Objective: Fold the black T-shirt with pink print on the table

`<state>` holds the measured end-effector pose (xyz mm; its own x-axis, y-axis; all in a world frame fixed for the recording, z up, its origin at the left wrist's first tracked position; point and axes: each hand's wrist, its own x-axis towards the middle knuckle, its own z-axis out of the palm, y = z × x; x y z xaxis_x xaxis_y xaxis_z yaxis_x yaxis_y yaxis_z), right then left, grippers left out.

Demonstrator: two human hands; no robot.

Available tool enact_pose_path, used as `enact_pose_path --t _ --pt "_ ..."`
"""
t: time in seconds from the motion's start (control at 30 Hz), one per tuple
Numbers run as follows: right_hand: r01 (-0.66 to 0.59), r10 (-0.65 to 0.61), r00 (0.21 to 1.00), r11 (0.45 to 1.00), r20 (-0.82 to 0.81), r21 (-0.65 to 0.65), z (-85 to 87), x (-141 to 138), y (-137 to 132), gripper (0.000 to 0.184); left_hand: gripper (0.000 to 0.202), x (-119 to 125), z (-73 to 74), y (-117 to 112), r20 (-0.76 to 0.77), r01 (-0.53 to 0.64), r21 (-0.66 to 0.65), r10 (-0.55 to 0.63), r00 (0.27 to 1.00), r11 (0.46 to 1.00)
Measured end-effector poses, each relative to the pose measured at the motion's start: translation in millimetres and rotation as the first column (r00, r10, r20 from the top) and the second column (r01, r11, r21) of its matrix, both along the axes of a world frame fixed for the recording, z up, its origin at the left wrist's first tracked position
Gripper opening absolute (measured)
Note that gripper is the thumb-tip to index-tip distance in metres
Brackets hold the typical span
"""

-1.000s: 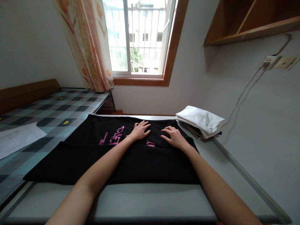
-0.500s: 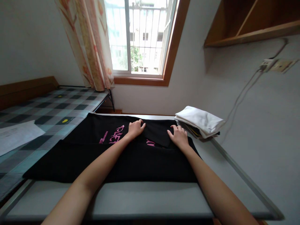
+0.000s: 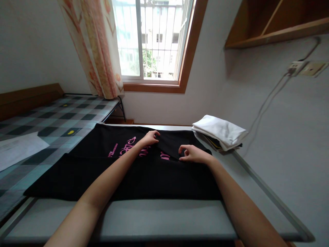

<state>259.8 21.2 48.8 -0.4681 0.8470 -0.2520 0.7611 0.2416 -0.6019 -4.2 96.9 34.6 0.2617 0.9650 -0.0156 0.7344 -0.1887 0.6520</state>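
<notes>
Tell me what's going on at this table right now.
A person works with both bare hands on a black garment with pink lettering, spread flat across a grey table. The left hand and the right hand each pinch the edge of a flap folded over the garment's far part. A folded white cloth lies on a small stack at the table's far right, apart from the hands. A bed stands to the left.

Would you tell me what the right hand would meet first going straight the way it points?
The right hand points left, low over the black shirt; straight on it would probably meet the left forearm first, near the wrist, though their heights are hard to compare.
</notes>
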Motion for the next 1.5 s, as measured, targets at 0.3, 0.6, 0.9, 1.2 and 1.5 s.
enact_pose_path --t 0.3,0.6,0.9,1.2,1.5 --pt "-0.055 0.015 0.974 0.984 -0.227 -0.169 -7.9 -5 4 0.033 0.045 -8 3.7 5 -0.005 0.03 -0.024 -0.03 1.0 0.999" --pt "0.125 -0.07 0.983 0.928 -0.167 0.351 -16.8 -9 12 0.036 0.033 12 -11.1 -12 -0.184 0.062 0.351 0.004 0.983 0.934" --pt "-0.027 -0.186 0.927 0.833 0.326 0.552 -48.6 -23 49 0.065 0.06 21 -39.9 -13 -0.46 0.307 0.318 -0.137 0.877 0.897" --pt "0.059 -0.257 0.907 0.863 0.335 0.502 -56.7 1 80 0.066 0.067 11 -36.6 0 -0.377 0.152 0.236 -0.054 0.925 0.96" --pt "0.05 -0.261 0.933 0.777 0.248 0.628 -63.0 2 77 0.058 0.049 -116 -27.9 42 -0.55 -0.146 0.27 0.277 0.788 0.952"
